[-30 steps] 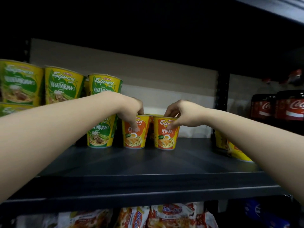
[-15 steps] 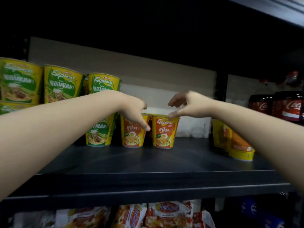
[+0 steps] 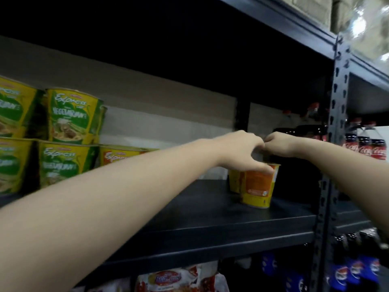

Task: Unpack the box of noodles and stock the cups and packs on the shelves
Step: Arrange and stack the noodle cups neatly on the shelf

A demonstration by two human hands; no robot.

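Since half a second ago, both hands have been carried rightward along the dark shelf [image 3: 210,218], away from the green vegetarian cups [image 3: 69,142]. The left hand [image 3: 242,152] is now curled over the rim of an orange cup [image 3: 260,186] near the shelf's right end. Whether anything is held by the curled right hand [image 3: 284,144] cannot be told. Bare shelf lies before the cup.

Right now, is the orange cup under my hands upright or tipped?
Tipped slightly: the orange cup leans on the shelf, base lifted on one side.
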